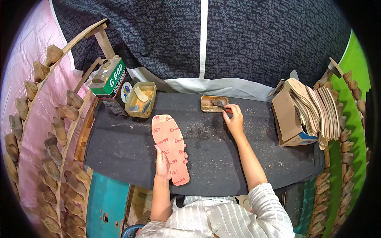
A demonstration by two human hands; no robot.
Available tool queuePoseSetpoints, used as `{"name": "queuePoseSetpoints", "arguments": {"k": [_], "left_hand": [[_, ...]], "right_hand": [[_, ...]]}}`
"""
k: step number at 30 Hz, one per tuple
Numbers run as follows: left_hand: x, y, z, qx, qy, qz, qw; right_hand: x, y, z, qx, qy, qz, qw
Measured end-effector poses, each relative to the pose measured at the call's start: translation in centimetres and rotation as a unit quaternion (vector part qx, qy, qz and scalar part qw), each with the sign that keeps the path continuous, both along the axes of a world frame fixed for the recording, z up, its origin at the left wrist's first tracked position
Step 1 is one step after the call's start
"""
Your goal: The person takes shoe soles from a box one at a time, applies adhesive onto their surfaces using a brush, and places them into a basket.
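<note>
My left hand (pixel 162 164) is closed around a salmon-pink insole (pixel 170 144) with red print, held upright above the table. The thumb lies on its printed face and the fingertips come round its right edge. At the far middle, my right hand (pixel 234 119) pinches a small dark brush (pixel 218 103). Its dark end rests inside a small rectangular tray (pixel 203 108) with brownish residue; the bristles cannot be made out clearly.
A dark cloth covers the table (pixel 222 166), strewn with small scraps. Back left stand a green-and-black metal can (pixel 109 85) and a yellowish tub (pixel 139 113) with a pale scraper. A cardboard box (pixel 286 119) of stacked insoles (pixel 313 105) sits at right. Racks of shoe lasts (pixel 51 148) flank both sides.
</note>
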State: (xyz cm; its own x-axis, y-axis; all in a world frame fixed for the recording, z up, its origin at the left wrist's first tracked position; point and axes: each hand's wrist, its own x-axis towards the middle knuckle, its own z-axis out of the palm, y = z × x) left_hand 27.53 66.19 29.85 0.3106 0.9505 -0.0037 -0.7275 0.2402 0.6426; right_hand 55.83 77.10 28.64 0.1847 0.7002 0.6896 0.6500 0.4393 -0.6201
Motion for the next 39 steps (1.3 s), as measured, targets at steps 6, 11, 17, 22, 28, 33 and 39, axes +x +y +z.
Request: {"name": "queuePoseSetpoints", "arguments": {"k": [6,11,17,22,28,33,39], "left_hand": [[0.1,0.0,-0.2,-0.001,-0.009,-0.006,1.0],[0.1,0.0,0.0,0.006,-0.002,-0.01,1.0],[0.4,0.1,-0.1,0.003,-0.005,-0.016,1.0],[0.4,0.1,0.0,0.0,0.0,-0.016,1.0],[0.5,-0.2,0.3,0.003,-0.016,-0.005,1.0],[1.8,-0.4,1.0,0.004,0.01,-0.044,0.999],[2.5,-1.0,0.9,0.015,0.037,-0.063,0.997]], "right_hand": [[0.6,0.0,0.1,-0.012,0.037,-0.027,0.999],[0.3,-0.6,-0.8,-0.028,0.099,-0.02,0.995],[0.3,-1.3,-0.8,-0.038,0.138,-0.001,0.99],[-0.7,-3.3,1.3,-0.027,0.089,-0.078,0.993],[-5.2,-8.6,5.7,0.026,-0.053,-0.05,0.997],[-8.8,-11.2,7.0,-0.083,0.016,0.121,0.989],[-10.7,-11.5,6.9,-0.248,0.117,0.184,0.944]]}}
